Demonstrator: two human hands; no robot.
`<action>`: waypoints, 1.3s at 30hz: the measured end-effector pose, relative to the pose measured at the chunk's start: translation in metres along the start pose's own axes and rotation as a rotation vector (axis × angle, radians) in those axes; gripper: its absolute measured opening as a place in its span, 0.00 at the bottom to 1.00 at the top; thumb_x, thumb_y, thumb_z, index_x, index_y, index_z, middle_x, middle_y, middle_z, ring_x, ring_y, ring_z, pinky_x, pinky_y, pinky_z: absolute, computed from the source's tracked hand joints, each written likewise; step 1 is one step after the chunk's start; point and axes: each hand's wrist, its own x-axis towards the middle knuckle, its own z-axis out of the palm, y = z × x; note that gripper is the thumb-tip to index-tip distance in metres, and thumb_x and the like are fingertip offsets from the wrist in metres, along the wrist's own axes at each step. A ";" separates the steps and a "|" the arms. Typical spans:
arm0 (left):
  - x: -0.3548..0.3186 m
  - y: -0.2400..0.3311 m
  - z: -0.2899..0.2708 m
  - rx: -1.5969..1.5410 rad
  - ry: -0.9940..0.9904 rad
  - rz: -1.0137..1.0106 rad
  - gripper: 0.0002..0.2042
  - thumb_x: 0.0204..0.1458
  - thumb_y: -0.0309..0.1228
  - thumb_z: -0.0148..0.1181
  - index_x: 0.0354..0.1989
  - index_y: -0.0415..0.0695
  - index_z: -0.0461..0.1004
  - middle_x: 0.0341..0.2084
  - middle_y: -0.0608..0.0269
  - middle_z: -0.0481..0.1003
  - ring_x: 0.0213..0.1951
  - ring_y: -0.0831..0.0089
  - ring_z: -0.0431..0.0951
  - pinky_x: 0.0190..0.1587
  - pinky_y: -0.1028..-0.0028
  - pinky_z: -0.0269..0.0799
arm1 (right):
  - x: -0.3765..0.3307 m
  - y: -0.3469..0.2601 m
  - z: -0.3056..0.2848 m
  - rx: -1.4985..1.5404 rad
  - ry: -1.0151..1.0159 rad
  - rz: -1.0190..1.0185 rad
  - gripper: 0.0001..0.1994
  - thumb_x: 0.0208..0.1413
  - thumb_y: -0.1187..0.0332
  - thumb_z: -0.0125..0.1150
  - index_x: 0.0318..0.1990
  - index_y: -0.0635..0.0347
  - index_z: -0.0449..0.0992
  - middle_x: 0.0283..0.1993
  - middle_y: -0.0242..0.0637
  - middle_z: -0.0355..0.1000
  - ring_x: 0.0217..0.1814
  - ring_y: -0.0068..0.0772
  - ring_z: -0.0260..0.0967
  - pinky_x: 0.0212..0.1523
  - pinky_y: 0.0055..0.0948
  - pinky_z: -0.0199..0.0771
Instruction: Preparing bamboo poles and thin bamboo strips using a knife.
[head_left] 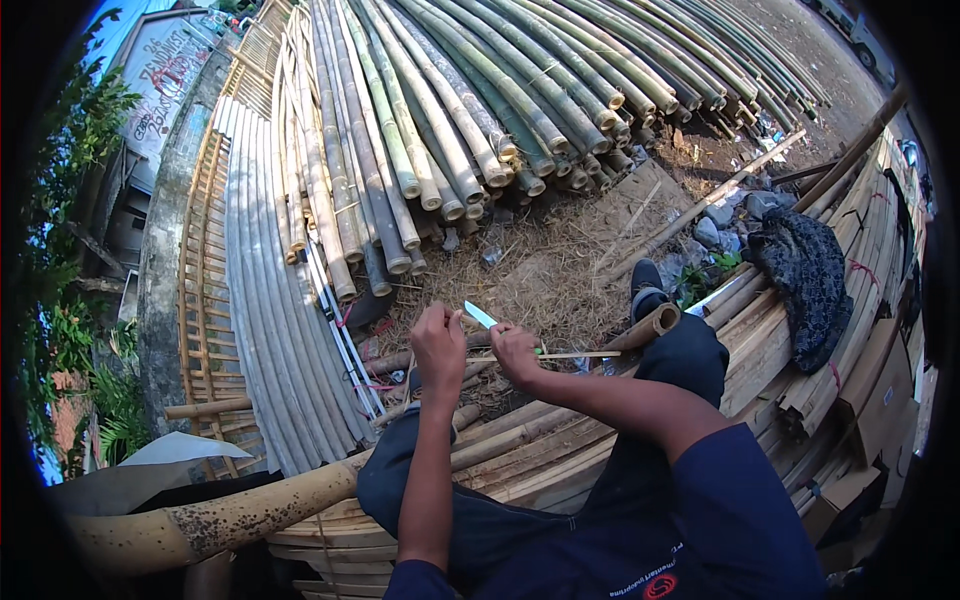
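My right hand (pixel 515 354) is closed round the handle of a knife (pixel 480 315). Its pale blade points up and left toward my left hand, and a bit of green shows at the handle's lower end. My left hand (pixel 438 343) is closed just left of the blade, fingertips pinched together; whatever lies in them is too small to tell. A thin bamboo strip (pixel 575 355) runs level behind my right wrist toward my left hand. Whether the left hand grips it cannot be seen.
A large stack of bamboo poles (pixel 440 130) lies ahead. Corrugated sheets (pixel 265 290) and a bamboo lattice (pixel 200 290) stand at left. Split bamboo (pixel 530 455) lies beneath me, with a thick pole (pixel 240 515) at lower left. A dark cloth (pixel 800 285) drapes over bamboo at right.
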 end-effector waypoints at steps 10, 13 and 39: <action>0.009 -0.007 -0.002 -0.058 0.026 -0.141 0.08 0.47 0.22 0.59 0.23 0.34 0.65 0.18 0.48 0.69 0.23 0.51 0.70 0.27 0.59 0.63 | 0.051 0.031 -0.061 1.076 -0.566 -0.001 0.13 0.50 0.73 0.50 0.41 0.73 0.69 0.36 0.63 0.72 0.41 0.62 0.72 0.41 0.50 0.72; 0.008 -0.011 -0.003 -0.030 0.017 -0.127 0.09 0.47 0.22 0.60 0.23 0.34 0.65 0.19 0.49 0.70 0.23 0.53 0.71 0.27 0.61 0.63 | 0.021 0.029 -0.024 0.935 -0.469 -0.084 0.10 0.52 0.74 0.47 0.41 0.70 0.65 0.32 0.58 0.73 0.36 0.60 0.73 0.39 0.50 0.72; 0.012 -0.017 0.004 -0.031 -0.064 -0.096 0.07 0.48 0.22 0.59 0.24 0.34 0.67 0.18 0.53 0.70 0.21 0.64 0.70 0.26 0.67 0.64 | 0.024 0.016 -0.044 1.411 -0.369 0.337 0.13 0.59 0.65 0.47 0.36 0.71 0.68 0.31 0.62 0.70 0.39 0.61 0.69 0.39 0.52 0.66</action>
